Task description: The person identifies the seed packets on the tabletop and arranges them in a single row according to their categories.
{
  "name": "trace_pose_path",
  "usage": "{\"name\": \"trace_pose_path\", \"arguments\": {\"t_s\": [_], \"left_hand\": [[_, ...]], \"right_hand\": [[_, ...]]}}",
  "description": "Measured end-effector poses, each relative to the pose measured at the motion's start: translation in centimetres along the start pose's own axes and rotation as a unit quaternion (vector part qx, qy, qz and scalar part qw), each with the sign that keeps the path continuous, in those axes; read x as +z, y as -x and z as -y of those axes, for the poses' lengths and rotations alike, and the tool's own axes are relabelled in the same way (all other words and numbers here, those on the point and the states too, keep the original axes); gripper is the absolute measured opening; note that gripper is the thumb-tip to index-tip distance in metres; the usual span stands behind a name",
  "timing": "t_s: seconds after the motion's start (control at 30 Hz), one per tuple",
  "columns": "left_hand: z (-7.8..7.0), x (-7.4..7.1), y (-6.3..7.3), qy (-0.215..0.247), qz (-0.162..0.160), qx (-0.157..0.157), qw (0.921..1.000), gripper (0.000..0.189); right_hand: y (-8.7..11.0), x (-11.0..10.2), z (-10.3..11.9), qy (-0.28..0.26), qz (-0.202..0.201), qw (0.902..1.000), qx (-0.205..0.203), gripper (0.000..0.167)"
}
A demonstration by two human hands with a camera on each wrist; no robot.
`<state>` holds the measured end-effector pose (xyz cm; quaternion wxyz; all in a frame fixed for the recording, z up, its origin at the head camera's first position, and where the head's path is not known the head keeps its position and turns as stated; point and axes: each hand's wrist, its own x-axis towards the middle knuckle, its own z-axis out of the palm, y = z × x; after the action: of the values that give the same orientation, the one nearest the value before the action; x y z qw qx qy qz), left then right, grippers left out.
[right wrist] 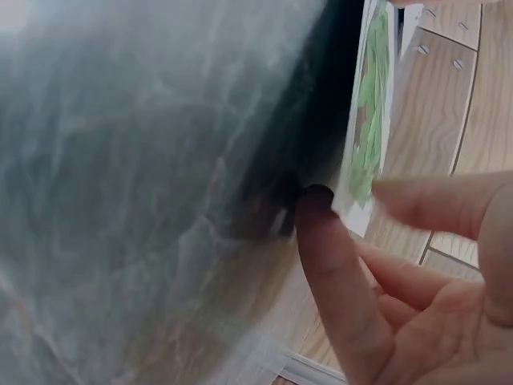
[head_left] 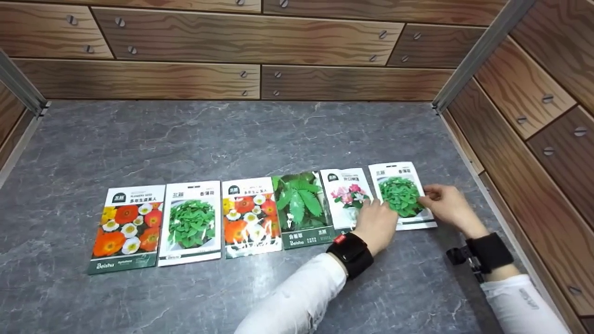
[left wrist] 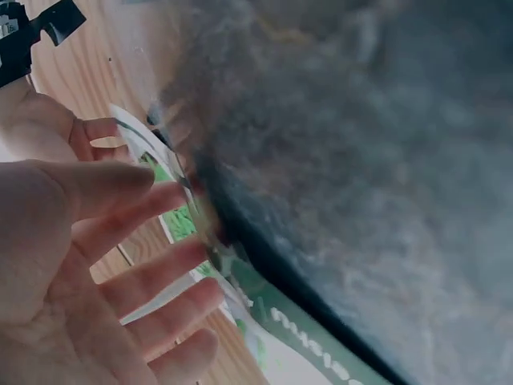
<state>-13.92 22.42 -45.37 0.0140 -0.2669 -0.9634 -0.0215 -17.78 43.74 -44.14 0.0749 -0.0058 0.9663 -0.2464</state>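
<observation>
At the right end of a row of seed packets lies a white seed packet (head_left: 398,192) with a green leafy plant on it. My right hand (head_left: 448,206) pinches its right edge between thumb and index finger; the right wrist view shows the edge between them. My left hand (head_left: 378,225) rests over the lower left of that packet and the neighbouring pink-flower seed packet (head_left: 344,189), hiding part of both. In the left wrist view, the left hand's fingers (left wrist: 152,293) are fairly straight against the packets.
Further left in the row lie a dark green leaf packet (head_left: 299,204), a poppy packet (head_left: 252,218), another leafy-plant packet (head_left: 191,225) and another poppy packet (head_left: 127,227). They lie on a grey marbled table (head_left: 241,139). Wood-patterned walls (head_left: 185,37) stand behind and at the sides.
</observation>
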Motion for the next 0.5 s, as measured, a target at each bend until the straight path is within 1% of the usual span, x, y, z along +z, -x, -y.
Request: {"name": "trace_pose_path", "arguments": {"t_s": [0.13,0.33,0.5], "left_hand": [[0.02,-0.12,0.28,-0.010,0.000,0.007,0.9999,0.015],[-0.11,-0.19,0.55,-0.012,0.023,0.007,0.9996,0.015],[-0.19,-0.51,0.82,-0.013,0.033,0.014,0.9993,0.017]], "right_hand": [[-0.01,0.36,0.38,0.018,0.002,0.9998,-0.002,0.061],[-0.21,0.91,0.77,0.045,-0.011,0.9988,-0.015,0.060],[-0.21,0.91,0.82,0.048,0.011,0.9987,-0.008,0.065]]}}
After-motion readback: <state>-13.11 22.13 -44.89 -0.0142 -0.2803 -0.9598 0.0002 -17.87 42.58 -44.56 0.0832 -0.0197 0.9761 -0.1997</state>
